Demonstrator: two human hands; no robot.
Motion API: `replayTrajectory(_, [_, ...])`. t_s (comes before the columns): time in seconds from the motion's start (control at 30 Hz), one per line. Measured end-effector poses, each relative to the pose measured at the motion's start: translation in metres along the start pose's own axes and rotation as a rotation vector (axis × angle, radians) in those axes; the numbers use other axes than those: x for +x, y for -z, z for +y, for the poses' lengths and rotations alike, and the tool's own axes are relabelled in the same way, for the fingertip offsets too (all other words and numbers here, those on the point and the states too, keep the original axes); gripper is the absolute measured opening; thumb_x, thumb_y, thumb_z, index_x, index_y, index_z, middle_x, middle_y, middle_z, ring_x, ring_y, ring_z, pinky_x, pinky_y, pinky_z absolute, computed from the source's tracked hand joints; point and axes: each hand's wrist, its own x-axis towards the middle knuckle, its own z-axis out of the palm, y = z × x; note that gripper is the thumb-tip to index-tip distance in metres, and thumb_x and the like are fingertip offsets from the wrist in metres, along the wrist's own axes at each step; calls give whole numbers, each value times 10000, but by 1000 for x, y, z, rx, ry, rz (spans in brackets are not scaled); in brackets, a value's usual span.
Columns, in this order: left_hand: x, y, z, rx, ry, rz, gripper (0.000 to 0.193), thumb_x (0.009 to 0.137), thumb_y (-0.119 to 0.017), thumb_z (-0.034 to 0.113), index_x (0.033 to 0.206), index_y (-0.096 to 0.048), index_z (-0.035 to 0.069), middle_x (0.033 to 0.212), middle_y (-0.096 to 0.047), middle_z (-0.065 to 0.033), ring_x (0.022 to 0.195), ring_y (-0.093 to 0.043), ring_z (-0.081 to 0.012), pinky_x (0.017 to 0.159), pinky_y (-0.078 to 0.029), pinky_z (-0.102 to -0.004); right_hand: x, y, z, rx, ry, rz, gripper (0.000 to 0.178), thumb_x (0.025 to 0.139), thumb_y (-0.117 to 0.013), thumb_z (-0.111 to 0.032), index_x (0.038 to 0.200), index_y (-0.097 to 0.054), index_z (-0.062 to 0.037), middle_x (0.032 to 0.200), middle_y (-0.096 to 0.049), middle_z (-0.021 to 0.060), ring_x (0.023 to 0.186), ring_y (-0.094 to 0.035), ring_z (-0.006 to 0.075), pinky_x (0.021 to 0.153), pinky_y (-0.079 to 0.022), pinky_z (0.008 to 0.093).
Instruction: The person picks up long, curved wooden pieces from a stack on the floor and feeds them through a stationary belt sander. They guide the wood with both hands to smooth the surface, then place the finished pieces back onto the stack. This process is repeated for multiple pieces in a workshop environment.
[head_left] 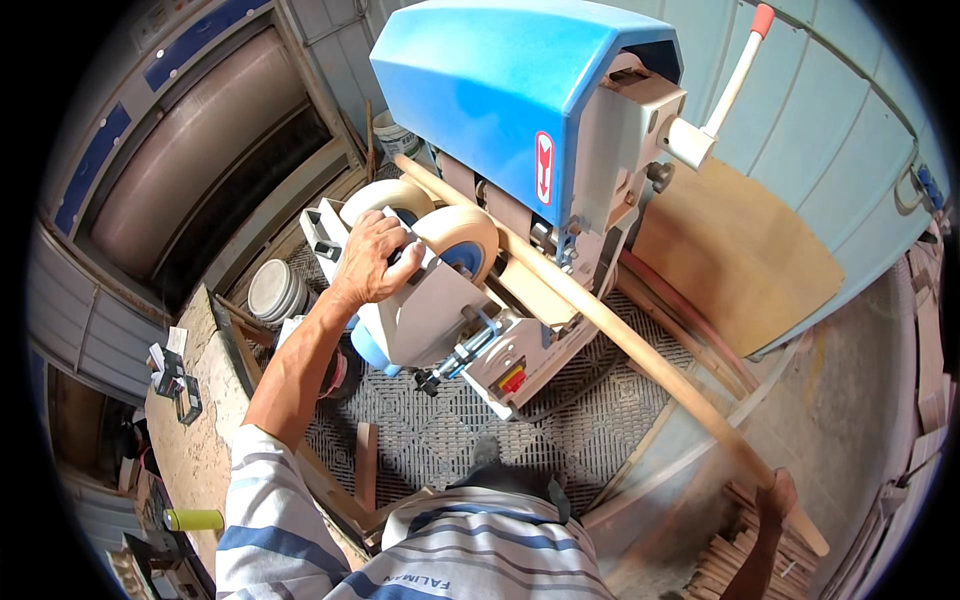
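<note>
1. Biggest thing in view, the machine [490,95] fills the top centre: blue hood up high, a pale lever [736,75] with a red end jutting off its right side, a brownish belt [507,212] showing underneath.
2. Spreading out below it, the grey floor mat [400,425], openwork from edge to edge, sunlight splashed over it.
3. Over on the right, a broad tan board [740,265] stands up against the pale ribbed wall [845,90].
4. And here's the long one: the wooden pole [622,340], slanting from upper left, past the belt and behind the wheels, down to lower right, its near end out over the floor.
5. Bottom right, a stack of wooden strips [730,565] lies on the floor, close by that near end.
6. Now the pale guard [415,320], front of the machine, flanked by two cream wheels [455,232] with blue centres.
7. Left side, a lidded white bucket [275,289] sits near the bench [190,440].
8. Left hand [375,260]: fingers bent over the guard's top edge, grasping it, right beside the wheels, thumb sticking out.
9. Right hand [777,497]: wrapped around the pole, just short of its near end.
10. Smallest of all, a red switch [512,380], low on the machine's front.
</note>
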Motion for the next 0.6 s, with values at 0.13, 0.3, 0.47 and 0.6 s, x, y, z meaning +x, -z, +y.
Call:
replayTrajectory(0.13, [-3,1,-4,-22,-65,81,229,776,-585,247,667,-616,48,656,-512,-106,672,-464,-285,709,-364,-397,5,8,-15,48,-108,-112,118,775,-574,-106,765,-490,-23,726,-543,202,727,-530,436,658,-423,495])
replayTrajectory(0.3, [-2,6,0,12,-25,-3,250,804,-557,262,696,-599,40,679,-504,-96,695,-462,-266,739,-358,-377,2,-20,16,185,-14,-52,128,763,-577,-110,773,-480,-28,692,-507,200,714,-509,439,636,-388,507])
replayTrajectory(0.47, [-4,3,-2,28,-32,12,266,790,-550,275,683,-589,34,692,-507,-104,699,-459,-268,737,-363,-380,1,-56,64,-5,213,155,148,750,-595,-115,792,-480,-32,691,-506,199,706,-512,439,626,-395,500])
replayTrajectory(0.6, [-3,3,-2,8,-16,1,278,791,-539,278,680,-595,29,680,-507,-110,694,-461,-271,746,-365,-378,-1,-48,60,5,228,133,146,730,-603,-85,812,-492,-39,694,-509,191,686,-512,435,618,-405,492])
